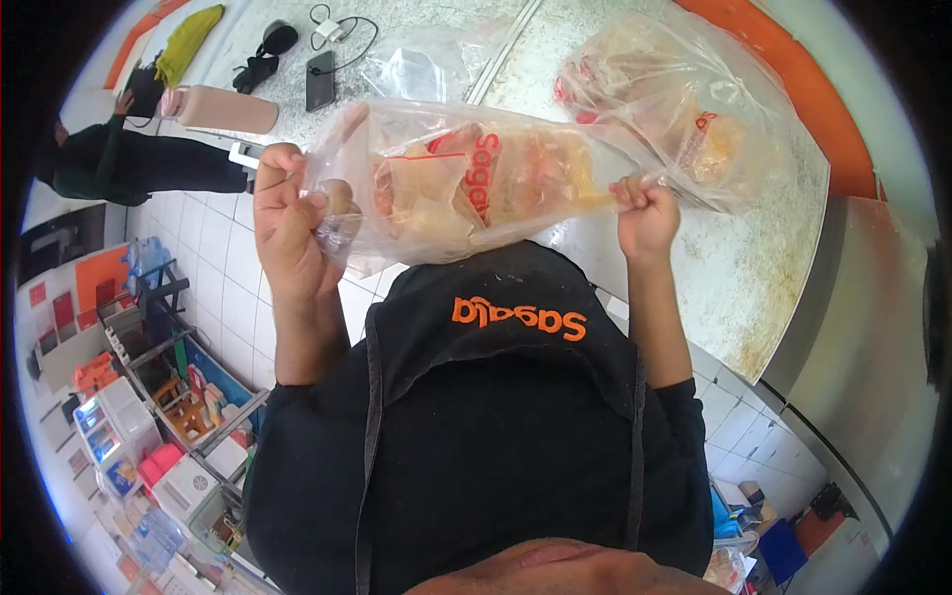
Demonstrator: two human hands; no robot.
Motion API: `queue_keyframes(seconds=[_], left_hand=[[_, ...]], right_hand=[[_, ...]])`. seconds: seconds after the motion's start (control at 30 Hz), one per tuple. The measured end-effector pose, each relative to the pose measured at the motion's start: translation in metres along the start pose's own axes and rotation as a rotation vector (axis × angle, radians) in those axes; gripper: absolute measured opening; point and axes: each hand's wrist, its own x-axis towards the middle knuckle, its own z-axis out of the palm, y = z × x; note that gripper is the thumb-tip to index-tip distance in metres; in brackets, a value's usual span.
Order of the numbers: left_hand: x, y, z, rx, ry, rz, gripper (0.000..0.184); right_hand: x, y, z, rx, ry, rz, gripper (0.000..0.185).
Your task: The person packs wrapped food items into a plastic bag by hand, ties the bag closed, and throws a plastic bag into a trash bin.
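Stretched sideways between my two hands is a clear plastic bag (466, 188), with paper-wrapped packets printed in red inside it. My left hand (293, 213) pinches the bag's loose left end, fingers curled into the plastic. At the other end my right hand (647, 213) closes on a bottom corner of the same bag. Behind it on the table lies a larger clear plastic bag (684, 109), also holding red-printed packets.
The worn white table (783, 248) carries a phone (320, 87), a white charger with cable (329, 30), sunglasses (278, 40) and a pink bottle (223, 109). Another person (109, 159) stands at the left. Shelves with containers (188, 387) are lower left; a metal cabinet (863, 317) is right.
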Motion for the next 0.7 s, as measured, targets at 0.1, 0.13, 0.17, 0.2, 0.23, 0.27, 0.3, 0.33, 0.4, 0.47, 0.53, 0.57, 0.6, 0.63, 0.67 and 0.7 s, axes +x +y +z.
queue_keyframes(seconds=[0.1,0.13,0.17,0.2,0.23,0.27,0.3,0.33,0.4,0.47,0.53,0.57,0.6,0.63,0.67,0.7], left_hand=[[0.01,0.023,-0.015,-0.088,-0.032,0.064,0.033],[0.014,0.031,-0.026,-0.077,-0.045,0.119,0.021],[0.013,0.037,-0.032,-0.07,-0.043,0.149,0.011],[0.016,0.04,-0.032,-0.122,-0.044,0.169,0.011],[0.016,0.038,-0.036,-0.141,-0.042,0.165,0.011],[0.018,0.037,-0.041,-0.189,-0.09,0.163,0.014],[0.023,0.038,-0.046,-0.229,-0.146,0.167,0.016],[0.027,0.037,-0.048,-0.288,-0.209,0.15,0.022],[0.034,0.027,-0.051,-0.251,-0.193,0.134,0.023],[0.04,0.023,-0.05,-0.241,-0.078,-0.046,0.043],[0.047,0.0,-0.049,-0.275,-0.108,-0.112,0.042],[0.05,-0.01,-0.045,-0.287,-0.136,-0.173,0.042],[0.052,-0.016,-0.037,-0.335,-0.082,-0.256,0.042],[0.057,-0.024,-0.035,-0.352,-0.094,-0.274,0.042],[0.058,-0.027,-0.034,-0.31,-0.153,-0.282,0.043],[0.06,-0.03,-0.034,-0.268,-0.214,-0.287,0.045]], right_hand=[[-0.022,-0.044,0.042,0.213,-0.2,0.005,0.009],[-0.033,-0.06,0.063,0.244,-0.245,-0.038,0.01],[-0.05,-0.078,0.081,0.228,-0.27,-0.056,0.01],[-0.064,-0.097,0.099,0.204,-0.299,-0.08,0.01],[-0.077,-0.113,0.117,0.099,-0.335,-0.13,0.009],[-0.088,-0.125,0.133,0.004,-0.372,-0.185,0.01],[-0.095,-0.134,0.148,0.003,-0.371,-0.2,0.01],[-0.102,-0.142,0.161,-0.056,-0.404,-0.256,0.011],[-0.103,-0.149,0.173,-0.131,-0.427,-0.316,0.014],[-0.092,-0.155,0.175,-0.27,-0.527,-0.351,0.012],[-0.085,-0.146,0.16,-0.29,-0.459,-0.324,0.011],[-0.081,-0.138,0.149,-0.287,-0.396,-0.296,0.01],[-0.075,-0.131,0.14,-0.147,-0.459,-0.319,0.011],[-0.072,-0.132,0.132,-0.166,-0.438,-0.325,0.011],[-0.071,-0.132,0.123,-0.322,-0.359,-0.36,0.01],[-0.072,-0.132,0.114,-0.476,-0.277,-0.392,0.01]])
